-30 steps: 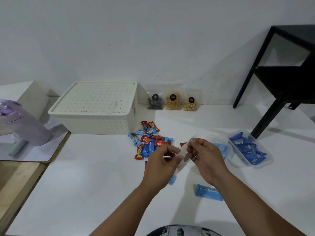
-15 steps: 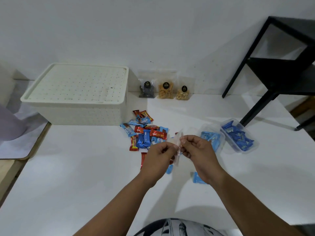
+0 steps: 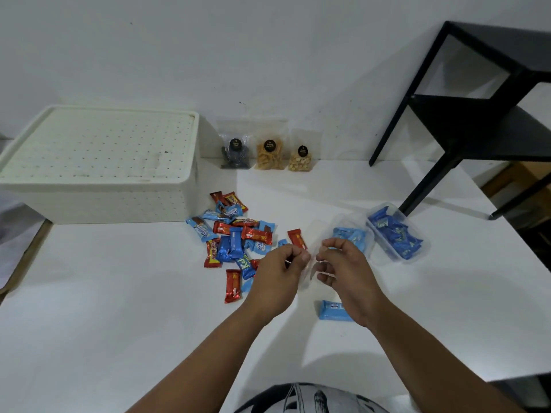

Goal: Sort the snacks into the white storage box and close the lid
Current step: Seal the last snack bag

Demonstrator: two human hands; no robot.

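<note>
- The white storage box sits at the upper left of the frame on the white tabletop, against the wall, its long axis running left to right; its lid lies flat and shut on top, dotted with rows of small holes, as is the front wall.
- A loose pile of snacks in shiny red and blue foil wrappers lies just right of the box's front corner, the bars pointing every which way; one red bar lies apart below the pile, long axis nearly top to bottom.
- A single blue bar lies flat at centre right, long axis left to right, partly under the right wrist.
- Two clear plastic tubs sit right of centre side by side: the nearer tub holds pale blue wrappers, the farther tub darker blue ones.
- Three clear pouches with round black labels stand against the wall at upper centre.
- Both forearms reach in from the bottom edge. The left hand and right hand meet at centre, fingers curled, each pinching an edge of a thin clear bag held between them above the tabletop.
- A black metal stand fills the upper right.
</note>
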